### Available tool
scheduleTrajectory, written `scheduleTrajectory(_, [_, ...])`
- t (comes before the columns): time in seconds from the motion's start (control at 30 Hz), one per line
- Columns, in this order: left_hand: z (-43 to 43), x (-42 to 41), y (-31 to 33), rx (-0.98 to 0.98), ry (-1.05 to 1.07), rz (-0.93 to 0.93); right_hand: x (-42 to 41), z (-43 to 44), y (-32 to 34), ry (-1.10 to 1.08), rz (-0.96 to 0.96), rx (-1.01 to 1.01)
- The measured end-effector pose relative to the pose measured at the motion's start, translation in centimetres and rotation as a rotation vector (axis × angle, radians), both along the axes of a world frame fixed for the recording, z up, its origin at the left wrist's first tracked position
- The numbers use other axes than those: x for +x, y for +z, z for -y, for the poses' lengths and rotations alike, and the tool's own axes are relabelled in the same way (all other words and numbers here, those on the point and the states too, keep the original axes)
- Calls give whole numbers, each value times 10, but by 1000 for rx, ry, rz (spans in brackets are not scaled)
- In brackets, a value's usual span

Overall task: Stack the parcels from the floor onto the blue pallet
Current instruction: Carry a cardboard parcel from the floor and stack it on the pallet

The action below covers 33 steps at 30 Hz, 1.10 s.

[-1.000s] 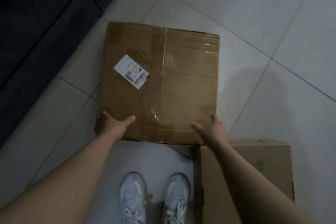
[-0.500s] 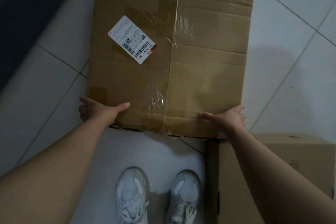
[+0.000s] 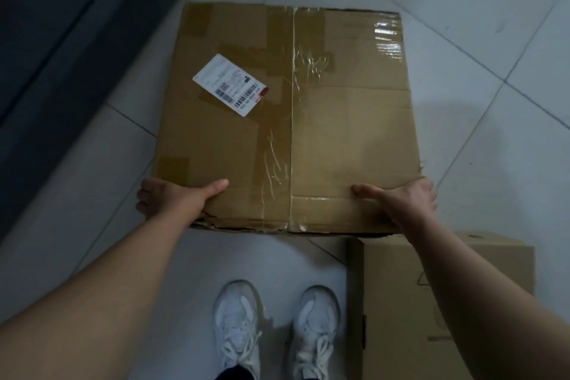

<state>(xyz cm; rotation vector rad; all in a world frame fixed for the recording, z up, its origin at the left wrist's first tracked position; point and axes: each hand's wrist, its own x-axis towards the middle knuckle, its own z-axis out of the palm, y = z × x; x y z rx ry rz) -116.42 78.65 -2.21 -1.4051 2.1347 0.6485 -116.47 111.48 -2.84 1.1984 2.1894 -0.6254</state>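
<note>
A large flat cardboard parcel (image 3: 339, 120), taped down its middle and bearing a white shipping label (image 3: 229, 85), fills the centre of the head view over the white tiled floor. My left hand (image 3: 172, 197) grips its near left corner, thumb on top and fingers wrapped round the side. My right hand (image 3: 404, 200) grips the near right corner in the same way, thumb lying along the top edge. A second, smaller cardboard parcel (image 3: 398, 302) stands on the floor at the lower right, partly behind my right forearm. The blue pallet is out of view.
A dark, low surface (image 3: 55, 40) runs along the left side and top left corner. My white sneakers (image 3: 271, 324) stand on the tiles just behind the large parcel, close to the smaller parcel's left face. Open tiles (image 3: 462, 9) extend to the top right.
Both hands have slid out to the parcel's near corners and closed around them. The parcel looks larger and nearer to the camera than a second ago.
</note>
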Motion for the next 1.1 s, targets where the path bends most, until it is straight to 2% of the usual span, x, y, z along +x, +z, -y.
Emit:
scheduleTrajectory(0.17, [-2,12,61,14,2,18,6,-1,61,13,11,16])
scheduleTrajectory(0.53, [-5,80,189,-1,86,-72,41,-3,192,119,-102,19])
scheduleTrajectory(0.73, [-11,165,236,-6,143,-136,81,-4,255,237,-127,-5])
scheduleTrajectory(0.97, [6,272,271,8,319,-152,135,25,303,416,-164,-29])
scheduleTrajectory(1.1, [24,340,296,-52,463,-218,173,57,325,505,-176,-36])
